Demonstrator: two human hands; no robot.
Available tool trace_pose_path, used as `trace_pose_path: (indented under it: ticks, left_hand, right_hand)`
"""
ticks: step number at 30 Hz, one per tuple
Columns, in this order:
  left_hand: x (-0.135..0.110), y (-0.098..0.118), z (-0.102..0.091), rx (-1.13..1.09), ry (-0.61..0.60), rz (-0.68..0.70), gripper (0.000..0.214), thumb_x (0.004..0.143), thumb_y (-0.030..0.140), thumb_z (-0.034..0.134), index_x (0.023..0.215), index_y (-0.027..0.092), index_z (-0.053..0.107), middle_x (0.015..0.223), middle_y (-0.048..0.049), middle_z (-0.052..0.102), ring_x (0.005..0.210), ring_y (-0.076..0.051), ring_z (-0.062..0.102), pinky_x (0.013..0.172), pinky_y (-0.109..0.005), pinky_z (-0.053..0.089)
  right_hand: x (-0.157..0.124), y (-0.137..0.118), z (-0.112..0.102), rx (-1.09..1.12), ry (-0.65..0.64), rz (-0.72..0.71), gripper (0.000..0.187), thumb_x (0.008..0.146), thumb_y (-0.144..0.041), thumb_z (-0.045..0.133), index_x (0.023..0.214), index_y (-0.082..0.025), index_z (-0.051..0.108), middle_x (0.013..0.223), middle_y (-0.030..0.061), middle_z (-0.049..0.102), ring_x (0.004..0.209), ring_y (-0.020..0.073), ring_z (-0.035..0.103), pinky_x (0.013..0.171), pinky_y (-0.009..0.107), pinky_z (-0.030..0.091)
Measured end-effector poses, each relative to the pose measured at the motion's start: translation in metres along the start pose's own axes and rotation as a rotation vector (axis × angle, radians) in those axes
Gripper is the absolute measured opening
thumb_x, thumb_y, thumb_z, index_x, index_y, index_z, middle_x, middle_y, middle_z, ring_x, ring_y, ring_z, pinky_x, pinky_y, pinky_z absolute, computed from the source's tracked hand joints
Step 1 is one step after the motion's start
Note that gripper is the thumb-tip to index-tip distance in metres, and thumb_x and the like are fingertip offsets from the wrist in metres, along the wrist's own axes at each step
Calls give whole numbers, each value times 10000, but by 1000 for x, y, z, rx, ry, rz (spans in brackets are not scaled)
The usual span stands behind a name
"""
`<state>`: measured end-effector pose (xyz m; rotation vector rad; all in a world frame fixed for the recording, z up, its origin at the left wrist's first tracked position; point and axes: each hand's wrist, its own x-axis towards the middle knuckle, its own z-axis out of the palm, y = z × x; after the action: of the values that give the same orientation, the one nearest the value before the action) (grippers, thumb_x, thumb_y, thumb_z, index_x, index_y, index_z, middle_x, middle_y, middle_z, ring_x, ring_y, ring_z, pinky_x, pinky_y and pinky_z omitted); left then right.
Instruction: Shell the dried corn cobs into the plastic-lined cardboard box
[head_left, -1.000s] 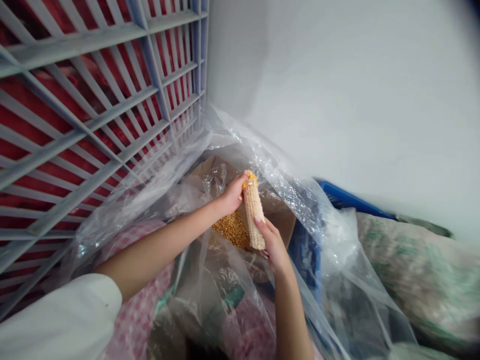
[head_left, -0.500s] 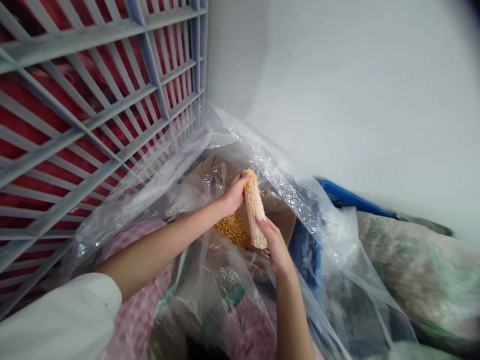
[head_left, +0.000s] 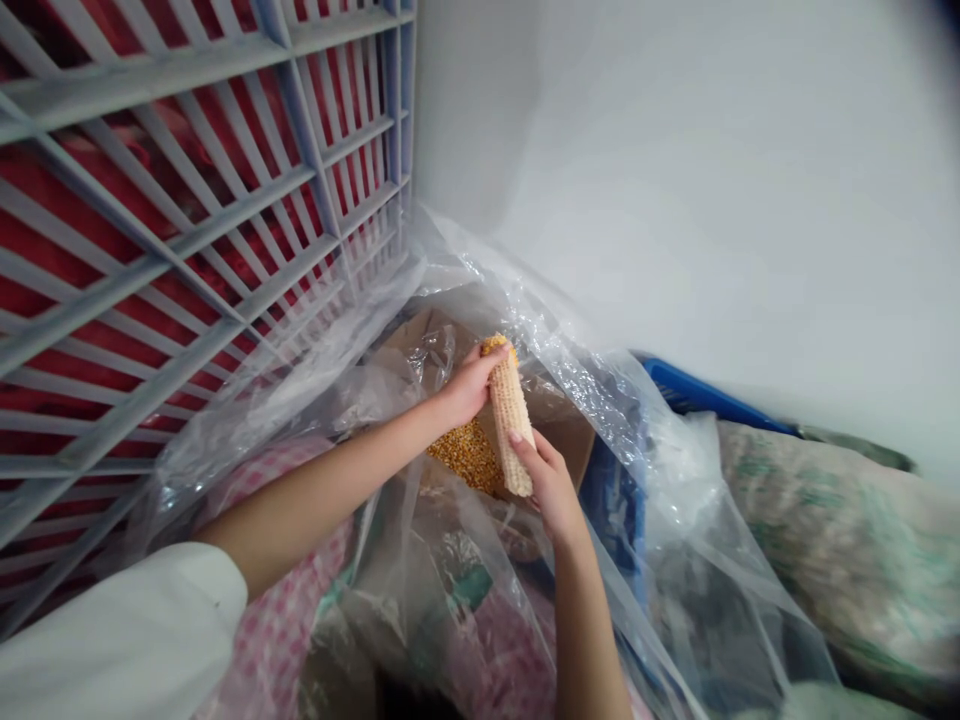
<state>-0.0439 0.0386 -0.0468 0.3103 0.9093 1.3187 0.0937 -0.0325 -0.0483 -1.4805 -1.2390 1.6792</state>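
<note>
A corn cob point(head_left: 510, 415), mostly stripped and pale, is held tilted between both hands. Yellow kernels remain only at its upper end. My left hand point(head_left: 469, 385) grips that upper end, its thumb pressed against the kernels. Around the lower part of the cob, my right hand point(head_left: 546, 475) is closed, with the thumb lying along the cob's face. Loose corn kernels point(head_left: 466, 455) lie beneath the hands in a cardboard box point(head_left: 574, 445) lined with clear plastic. The fingers behind the cob are partly hidden.
A grey slatted plastic crate point(head_left: 217, 245) with red contents rises on the left. Clear plastic sheeting point(head_left: 390, 580) drapes around the box and over my lap. On the right are a blue basket point(head_left: 712, 395) and a filled pale sack point(head_left: 840, 540). A white wall point(head_left: 675, 180) stands behind.
My left thumb has shifted slightly over the kernels at the cob's upper end. Both hands keep hold of the cob, almost in the same place.
</note>
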Motion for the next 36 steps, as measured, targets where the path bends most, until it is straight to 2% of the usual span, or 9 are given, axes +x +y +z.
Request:
trace_pose_path:
  ticks: [4, 8, 11, 18, 23, 27, 31, 34, 36]
  left_hand:
    - [1, 5, -1, -6, -94, -33, 273, 680, 267, 700, 850, 193, 500, 737, 0, 561, 654, -134, 576, 633, -272, 458]
    - [7, 7, -3, 22, 55, -164, 337, 744, 499, 611, 789, 176, 526, 662, -19, 546, 581, -138, 538, 590, -288, 460]
    - [8, 3, -3, 26, 77, -99, 263, 763, 424, 617, 775, 179, 523, 661, -6, 538, 578, -124, 530, 595, -273, 456]
    - [4, 6, -4, 38, -142, -13, 312, 625, 263, 750, 837, 176, 539, 719, -1, 574, 649, -116, 539, 614, -240, 423]
    - [13, 9, -10, 89, -42, -158, 383, 661, 519, 686, 713, 176, 525, 647, -12, 543, 583, -132, 511, 571, -274, 404]
    - [12, 4, -9, 67, -10, -89, 265, 686, 361, 710, 727, 169, 532, 661, -4, 538, 601, -123, 505, 589, -262, 391]
    - [6, 9, -7, 78, -124, -92, 269, 620, 219, 755, 777, 165, 543, 703, -7, 568, 647, -118, 524, 590, -240, 374]
    - [6, 13, -8, 94, -127, -207, 334, 622, 385, 748, 780, 179, 538, 700, -16, 581, 613, -136, 523, 551, -257, 373]
    - [9, 12, -9, 123, -1, -261, 376, 672, 519, 670, 736, 181, 520, 651, -24, 570, 576, -145, 515, 536, -273, 383]
  right_hand:
    - [-2, -5, -2, -51, 29, -16, 528, 744, -562, 589, 1054, -138, 646, 828, 38, 627, 674, 151, 507, 623, 250, 385]
    - [-2, -6, 1, -246, 78, -102, 500, 745, -543, 592, 1048, -151, 660, 903, 43, 639, 799, 191, 531, 724, 274, 392]
    - [-1, -5, 2, -262, 72, -102, 498, 753, -547, 578, 1039, -149, 662, 897, 41, 641, 801, 193, 533, 728, 277, 394]
    - [-3, -7, -3, -220, 78, -116, 514, 767, -562, 557, 1054, -146, 649, 903, 43, 646, 784, 187, 547, 708, 268, 402]
    - [-5, -8, 0, -539, 188, -145, 513, 779, -571, 541, 1136, -214, 633, 951, 49, 678, 875, 226, 584, 802, 307, 409]
    - [-6, -5, 0, -584, 180, -132, 520, 788, -591, 510, 1133, -224, 637, 915, 42, 689, 854, 227, 602, 781, 307, 424]
    - [-5, -5, -4, -517, 173, -163, 540, 790, -598, 510, 1133, -200, 635, 972, 49, 686, 881, 223, 609, 767, 282, 425]
    - [-6, -7, -3, -653, 214, -137, 551, 797, -619, 487, 1167, -231, 615, 903, 51, 694, 829, 231, 622, 703, 283, 416]
    - [-6, -7, 0, -822, 228, -103, 555, 805, -629, 462, 1194, -256, 595, 805, 50, 689, 756, 242, 627, 640, 286, 393]
